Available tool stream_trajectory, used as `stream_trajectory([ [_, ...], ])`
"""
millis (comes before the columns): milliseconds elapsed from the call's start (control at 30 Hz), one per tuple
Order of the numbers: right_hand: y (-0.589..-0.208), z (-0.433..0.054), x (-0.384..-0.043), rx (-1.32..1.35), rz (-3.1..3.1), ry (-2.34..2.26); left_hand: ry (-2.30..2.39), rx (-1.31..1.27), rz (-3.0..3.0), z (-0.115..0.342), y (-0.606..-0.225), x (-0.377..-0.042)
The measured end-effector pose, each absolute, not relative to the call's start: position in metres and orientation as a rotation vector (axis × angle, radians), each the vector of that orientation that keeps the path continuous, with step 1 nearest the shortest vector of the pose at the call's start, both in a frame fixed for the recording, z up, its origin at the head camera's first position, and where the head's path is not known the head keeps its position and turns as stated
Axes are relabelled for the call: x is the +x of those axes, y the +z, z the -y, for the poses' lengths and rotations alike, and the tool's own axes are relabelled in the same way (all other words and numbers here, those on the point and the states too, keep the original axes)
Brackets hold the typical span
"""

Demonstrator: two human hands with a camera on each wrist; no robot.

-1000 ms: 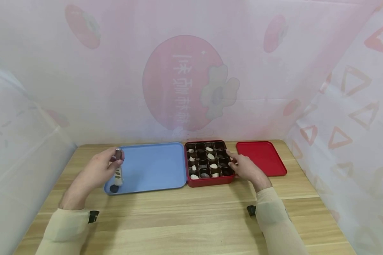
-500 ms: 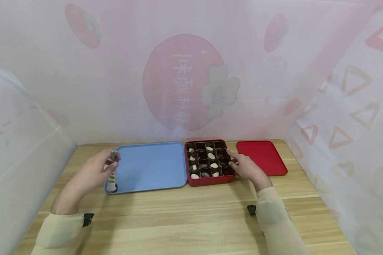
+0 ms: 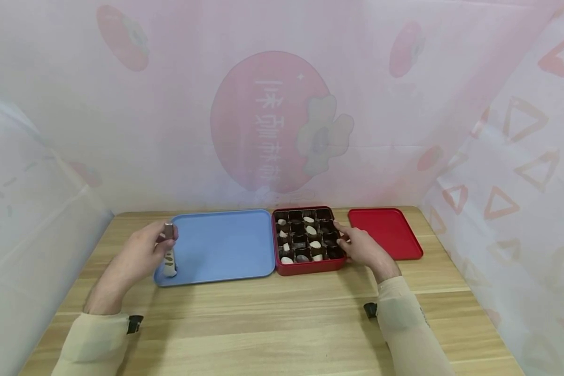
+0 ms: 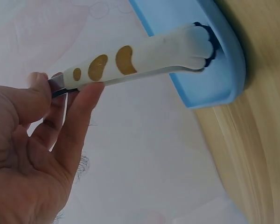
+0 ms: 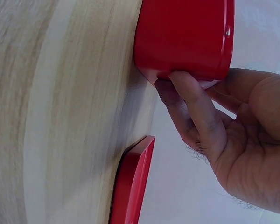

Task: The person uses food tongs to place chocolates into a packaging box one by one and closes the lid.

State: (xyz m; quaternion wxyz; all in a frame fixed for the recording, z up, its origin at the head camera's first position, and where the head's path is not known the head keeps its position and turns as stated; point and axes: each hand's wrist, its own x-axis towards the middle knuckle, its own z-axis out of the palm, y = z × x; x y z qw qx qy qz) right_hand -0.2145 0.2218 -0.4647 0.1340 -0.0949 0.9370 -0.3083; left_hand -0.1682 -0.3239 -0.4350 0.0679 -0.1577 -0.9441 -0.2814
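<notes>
In the head view, my left hand (image 3: 143, 254) pinches the handle of white paw-shaped tongs (image 4: 144, 58) with brown spots. The tongs point down at the near left corner of the blue tray (image 3: 225, 245). A dark scalloped edge (image 4: 214, 42) shows behind the paw tip in the left wrist view; I cannot tell whether it is held. My right hand (image 3: 364, 248) grips the right side of the red box (image 3: 305, 269). Its fingertips (image 5: 184, 81) lie against the wall; the thumb is at the rim. Dark and white pieces sit in the box's dark divided insert.
A flat red lid (image 3: 387, 233) lies right of the box. The box stands close beside the tray on a wooden table (image 3: 263, 324). Printed sheets (image 3: 169, 130) rise behind the table and along both sides.
The left hand and tongs shifted left, then slightly back right. The dark round piece seen at the tongs' tip a second ago is hidden behind it in the head view. The right hand stayed put.
</notes>
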Motion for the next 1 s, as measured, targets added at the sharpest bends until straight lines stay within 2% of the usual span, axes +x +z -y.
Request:
stream_trajectory([
  [633, -0.463, -0.221, -0.213, -0.295, -2.721, -0.89, -0.963, -0.373, 2.401, 0.253, -0.432, -0.188],
  [1000, -0.462, -0.22, -0.213, -0.279, -2.717, -0.892, -1.23, -0.377, 2.285, 0.201, -0.43, -0.206],
])
